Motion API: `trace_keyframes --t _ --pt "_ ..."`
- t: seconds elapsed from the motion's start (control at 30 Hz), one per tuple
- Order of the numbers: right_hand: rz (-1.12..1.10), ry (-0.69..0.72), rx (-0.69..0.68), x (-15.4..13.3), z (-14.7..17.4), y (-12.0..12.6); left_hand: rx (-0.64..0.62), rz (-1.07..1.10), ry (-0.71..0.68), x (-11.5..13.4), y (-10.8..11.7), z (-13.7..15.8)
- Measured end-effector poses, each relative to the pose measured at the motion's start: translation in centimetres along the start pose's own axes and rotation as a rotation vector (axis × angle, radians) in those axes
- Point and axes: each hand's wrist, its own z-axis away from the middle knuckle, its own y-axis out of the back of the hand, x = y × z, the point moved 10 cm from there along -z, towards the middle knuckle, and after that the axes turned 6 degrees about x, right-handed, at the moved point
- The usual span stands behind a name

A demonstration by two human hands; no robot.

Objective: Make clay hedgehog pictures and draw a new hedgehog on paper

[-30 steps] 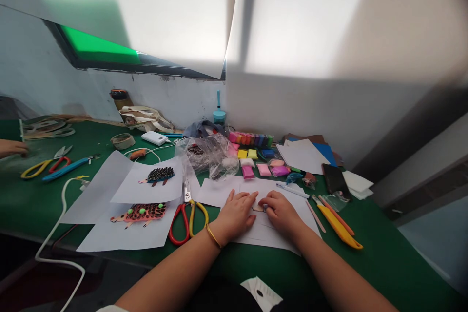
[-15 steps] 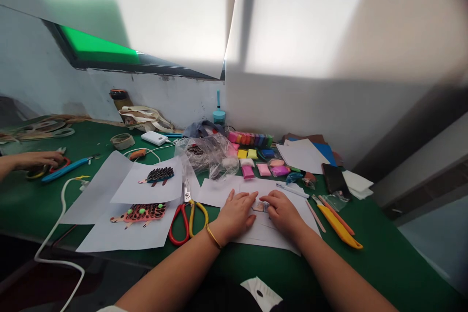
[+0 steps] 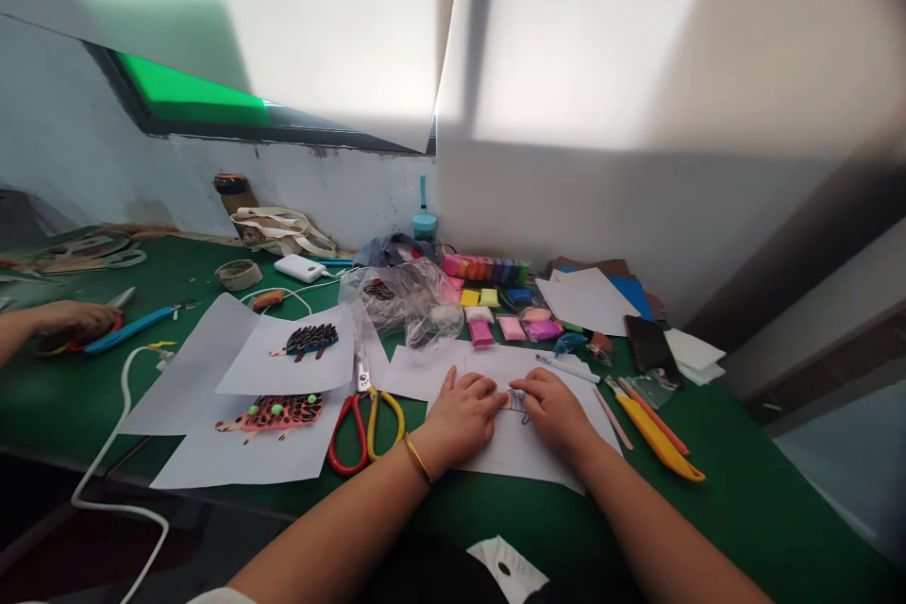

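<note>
A sheet of white paper [image 3: 495,464] lies in front of me with a small line drawing [image 3: 516,402] on it, partly covered by my fingers. My left hand [image 3: 463,420] lies on the paper with its fingers stretched towards the drawing, hiding its left part. From the other side my right hand [image 3: 556,411] reaches in, its index finger extended to the drawing's upper edge and the other fingers bent. I see nothing held in either hand. Beside my left forearm rest scissors [image 3: 365,406] with red and yellow handles.
Packets of coloured clay [image 3: 511,328] and a crumpled plastic bag [image 3: 403,297] lie behind the paper. To the left are sheets with a black-spined hedgehog [image 3: 312,340] and a pink one [image 3: 279,413]. A yellow cutter [image 3: 658,439] lies right. Another person's hand [image 3: 75,319] is far left.
My left hand has shifted slightly right, covering the peach-coloured patch that showed on the drawing. My right hand stays nearly in place. The other person's hand at far left has moved a little left.
</note>
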Motion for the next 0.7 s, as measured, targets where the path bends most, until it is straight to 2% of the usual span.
trace_keyframes --t 0.17,0.47,0.7 --pt "0.053 0.011 -0.036 -0.4 0.2 -0.3 -0.021 -0.029 -0.003 0.1 -0.1 0.0" --pt "0.195 0.152 -0.034 -2.2 0.6 0.1 0.019 0.017 0.022 -0.2 0.0 0.0" --pt "0.308 0.264 -0.142 -3.5 1.0 -0.4 0.019 0.027 0.045 -0.4 0.0 0.1"
